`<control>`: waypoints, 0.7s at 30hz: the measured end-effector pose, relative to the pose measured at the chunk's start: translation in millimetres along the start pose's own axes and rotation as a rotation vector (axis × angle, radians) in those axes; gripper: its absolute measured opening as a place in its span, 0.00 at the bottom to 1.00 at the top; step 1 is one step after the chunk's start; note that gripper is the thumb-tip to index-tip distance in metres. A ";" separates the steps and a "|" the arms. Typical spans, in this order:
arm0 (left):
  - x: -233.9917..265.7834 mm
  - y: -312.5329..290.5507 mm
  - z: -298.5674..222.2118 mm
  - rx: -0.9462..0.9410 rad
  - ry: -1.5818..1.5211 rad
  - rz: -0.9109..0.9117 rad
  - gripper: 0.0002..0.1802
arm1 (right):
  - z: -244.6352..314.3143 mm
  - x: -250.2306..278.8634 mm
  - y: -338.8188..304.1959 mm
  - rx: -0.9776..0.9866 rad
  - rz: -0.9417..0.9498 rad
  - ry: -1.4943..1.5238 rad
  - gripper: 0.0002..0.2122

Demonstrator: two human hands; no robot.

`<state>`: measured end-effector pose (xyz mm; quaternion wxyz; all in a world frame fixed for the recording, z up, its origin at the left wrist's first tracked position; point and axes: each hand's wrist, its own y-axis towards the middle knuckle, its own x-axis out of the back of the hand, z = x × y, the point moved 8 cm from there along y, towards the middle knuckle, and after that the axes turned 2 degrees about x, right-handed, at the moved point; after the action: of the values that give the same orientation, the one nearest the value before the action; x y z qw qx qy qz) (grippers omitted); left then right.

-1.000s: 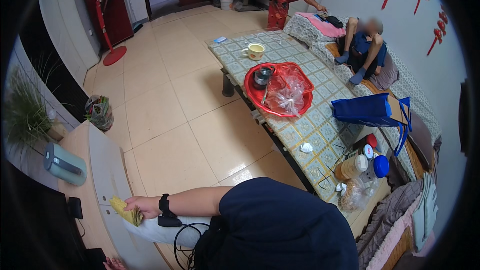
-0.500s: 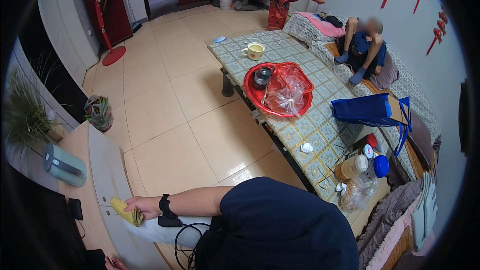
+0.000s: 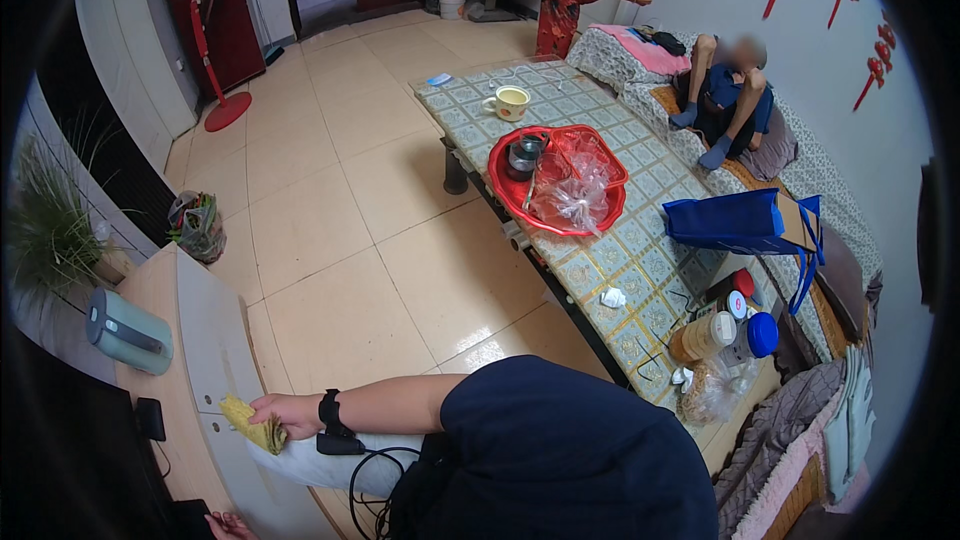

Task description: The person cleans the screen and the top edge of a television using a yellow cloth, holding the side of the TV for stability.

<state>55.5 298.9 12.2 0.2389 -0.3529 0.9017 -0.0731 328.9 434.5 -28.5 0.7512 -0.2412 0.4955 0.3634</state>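
My right hand (image 3: 286,417) is closed round a folded yellow cloth (image 3: 250,424), which hangs against the pale front of the low cabinet (image 3: 212,340). A black band circles that wrist, and a black cable runs below it. My left hand (image 3: 228,527) shows only in part at the lower edge. Its fingers look apart, beside the dark base at the cabinet top, and nothing shows in them. Under my right forearm lies white cloth, perhaps a trouser leg.
A grey-green kettle (image 3: 130,330) stands on the cabinet near a black screen (image 3: 65,430). The patterned table (image 3: 590,270) bears a red tray (image 3: 500,190), a cup (image 3: 508,103), jars and a blue bag (image 3: 720,220). Two people are by the sofa; a red fan (image 3: 228,112) stands far left.
My left hand has shifted slightly at the lower edge. The right hand and the yellow cloth have barely moved.
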 end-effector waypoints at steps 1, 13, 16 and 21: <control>-1.5 -1.2 -0.2 -0.002 0.016 0.005 0.13 | -0.3 0.8 0.5 -0.002 -0.001 -0.001 0.14; 8.9 3.1 -2.1 -0.144 0.260 -0.051 0.14 | 0.4 -1.6 -2.4 0.003 -0.030 -0.024 0.13; 10.0 4.6 -0.3 -0.068 0.136 -0.019 0.13 | 1.9 -6.2 -5.5 -0.007 -0.054 -0.032 0.13; 14.4 13.1 5.6 0.008 0.034 0.020 0.14 | -3.2 -0.5 0.1 -0.014 -0.040 -0.036 0.13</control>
<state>41.2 299.2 -2.1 0.2255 -0.3414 0.9089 -0.0802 326.9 432.0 -29.3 0.7654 -0.2497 0.4746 0.3559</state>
